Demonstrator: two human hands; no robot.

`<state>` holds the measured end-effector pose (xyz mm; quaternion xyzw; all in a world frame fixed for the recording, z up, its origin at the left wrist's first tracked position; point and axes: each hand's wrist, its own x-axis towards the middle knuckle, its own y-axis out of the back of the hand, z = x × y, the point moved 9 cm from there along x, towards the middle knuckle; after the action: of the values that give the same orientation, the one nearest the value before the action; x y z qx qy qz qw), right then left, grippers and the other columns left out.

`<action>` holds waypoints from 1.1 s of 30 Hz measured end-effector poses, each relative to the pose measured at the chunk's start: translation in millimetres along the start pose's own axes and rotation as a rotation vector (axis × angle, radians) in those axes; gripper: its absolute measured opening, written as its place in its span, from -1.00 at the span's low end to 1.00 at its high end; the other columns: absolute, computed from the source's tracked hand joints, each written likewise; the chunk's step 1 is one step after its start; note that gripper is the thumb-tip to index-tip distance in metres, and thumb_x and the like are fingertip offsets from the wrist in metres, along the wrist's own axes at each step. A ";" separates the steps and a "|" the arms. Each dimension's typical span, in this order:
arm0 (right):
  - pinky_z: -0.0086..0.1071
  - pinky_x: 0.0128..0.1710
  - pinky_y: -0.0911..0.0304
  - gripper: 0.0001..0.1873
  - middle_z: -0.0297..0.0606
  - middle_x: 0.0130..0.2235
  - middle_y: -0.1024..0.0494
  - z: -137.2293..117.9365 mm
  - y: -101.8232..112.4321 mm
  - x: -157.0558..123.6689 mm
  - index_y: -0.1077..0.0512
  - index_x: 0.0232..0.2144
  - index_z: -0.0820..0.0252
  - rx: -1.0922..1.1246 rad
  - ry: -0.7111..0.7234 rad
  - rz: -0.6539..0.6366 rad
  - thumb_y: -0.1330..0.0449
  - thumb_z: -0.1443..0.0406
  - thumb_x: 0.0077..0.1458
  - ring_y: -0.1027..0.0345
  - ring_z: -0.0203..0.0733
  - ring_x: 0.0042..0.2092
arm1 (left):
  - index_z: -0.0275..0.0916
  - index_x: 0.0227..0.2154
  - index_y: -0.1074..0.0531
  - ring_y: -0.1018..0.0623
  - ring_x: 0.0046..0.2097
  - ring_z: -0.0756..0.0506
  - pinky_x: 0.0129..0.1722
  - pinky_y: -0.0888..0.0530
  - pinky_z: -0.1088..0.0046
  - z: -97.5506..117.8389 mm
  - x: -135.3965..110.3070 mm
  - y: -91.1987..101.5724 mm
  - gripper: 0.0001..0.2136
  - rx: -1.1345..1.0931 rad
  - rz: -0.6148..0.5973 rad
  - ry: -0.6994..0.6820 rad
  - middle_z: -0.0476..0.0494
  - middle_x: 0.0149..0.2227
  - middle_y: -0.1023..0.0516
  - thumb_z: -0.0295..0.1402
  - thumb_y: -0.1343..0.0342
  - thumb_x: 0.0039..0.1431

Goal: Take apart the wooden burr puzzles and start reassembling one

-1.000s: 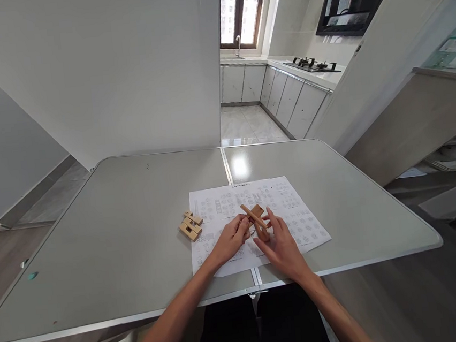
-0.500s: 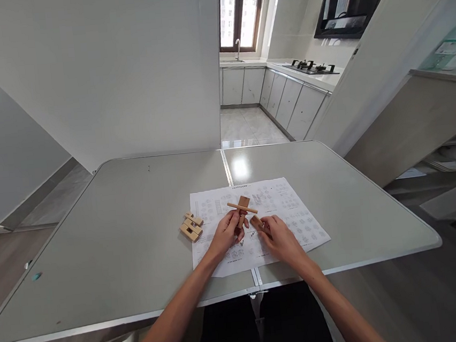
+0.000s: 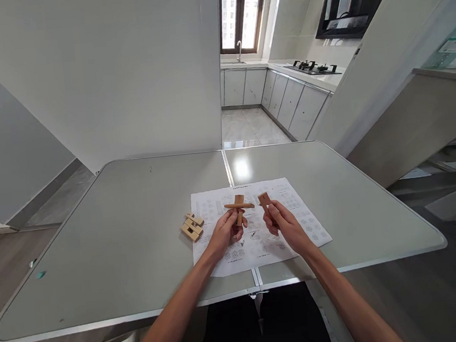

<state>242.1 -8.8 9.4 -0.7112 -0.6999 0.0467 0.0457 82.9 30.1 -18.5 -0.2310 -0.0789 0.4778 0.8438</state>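
Note:
My left hand (image 3: pixel 228 232) is closed on two crossed wooden puzzle pieces (image 3: pixel 239 200), one pointing away from me and a thin flat one lying across it. In my right hand (image 3: pixel 286 223) is another flat wooden puzzle piece (image 3: pixel 264 198), raised upright and apart from the crossed pair, its lower part hidden by my fingers. Beneath both hands lies a printed paper sheet (image 3: pixel 306 231) covered with small diagrams. Several light wooden blocks (image 3: pixel 192 228) sit grouped at the sheet's left edge.
A grey folding table (image 3: pixel 136 223) with a metal rim and a centre seam carries everything. A small teal bit (image 3: pixel 40 275) lies near its left edge. Past the table are a white wall (image 3: pixel 141 72) and a kitchen with a gas stove (image 3: pixel 312 67).
My right hand has moved right and lifted its piece upright, away from the left hand. The crossed pieces in my left hand have turned slightly, so the crossbar is nearly level.

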 end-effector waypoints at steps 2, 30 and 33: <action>-0.43 -0.58 -0.04 -0.58 -0.48 -0.47 -0.28 -2.0 -7.9 2.3 -0.41 -0.09 0.05 0.013 0.008 -0.035 -0.17 -0.13 0.32 -0.03 -0.35 -0.55 | -0.28 -0.09 -0.41 -0.28 -0.61 0.12 -0.61 -0.18 0.56 -0.4 -0.1 -0.3 -0.58 -0.018 -0.009 0.015 -0.03 -0.38 -0.50 0.00 -0.24 0.26; -0.38 -0.52 -0.16 -0.58 -0.44 -0.40 -0.41 5.3 -30.9 7.7 -0.36 0.01 0.02 0.056 0.089 -0.021 -0.20 -0.09 0.32 -0.15 -0.32 -0.52 | -0.23 -0.40 -0.27 -0.09 -0.58 0.12 -0.55 -0.21 0.60 -0.7 -3.4 -0.6 -0.67 -0.139 -0.096 0.120 0.12 -0.48 -0.17 -0.11 -0.14 0.36; -0.38 -0.50 -0.17 -0.60 -0.37 -0.30 -0.49 11.2 -30.4 7.6 -0.37 -0.01 0.03 0.079 0.084 -0.013 -0.25 -0.06 0.29 -0.20 -0.34 -0.49 | -0.23 -0.38 -0.27 -0.08 -0.58 0.12 -0.56 -0.21 0.61 -1.5 -3.9 -2.6 -0.66 -0.122 -0.097 0.123 0.13 -0.48 -0.16 -0.08 -0.13 0.36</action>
<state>210.6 -0.7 2.2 -0.7056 -0.6996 0.0441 0.1035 83.4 25.2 -18.2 -0.3067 -0.0670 0.4157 0.8536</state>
